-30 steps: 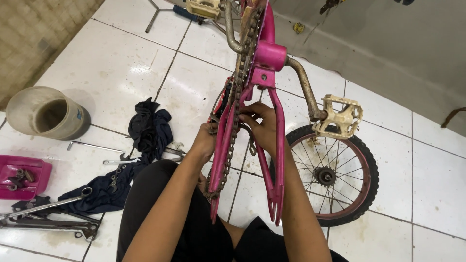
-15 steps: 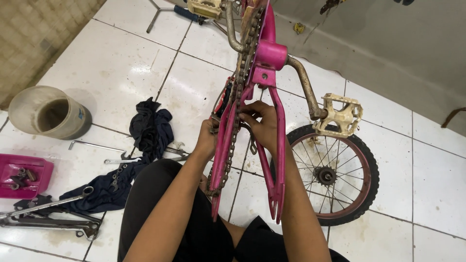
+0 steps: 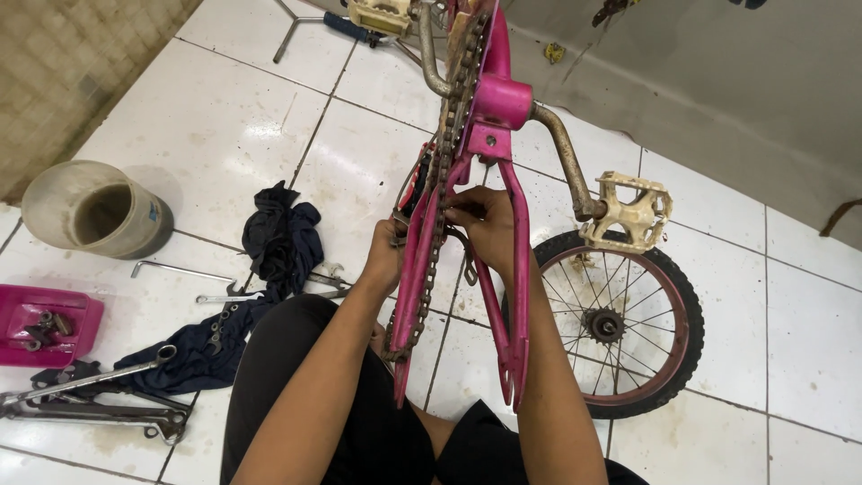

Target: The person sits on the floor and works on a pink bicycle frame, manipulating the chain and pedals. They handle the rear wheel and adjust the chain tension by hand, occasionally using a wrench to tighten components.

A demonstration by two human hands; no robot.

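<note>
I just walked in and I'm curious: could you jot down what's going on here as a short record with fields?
Setting: white tiled floor, seen from above
Main thing: pink bicycle frame, upside down, rusty chain hanging along it
Left hand: on the frame's chain-side stay
Right hand: fingers between the two stays
Wheel: lying flat on the floor, off the frame
Pedal: cream, on its crank
Nearby: dark rag, wrenches, pink tray of small parts, plastic tub

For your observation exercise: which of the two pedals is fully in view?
The cream pedal right of the pink frame, above the wheel; the other pedal is cut off at the top edge.
</note>
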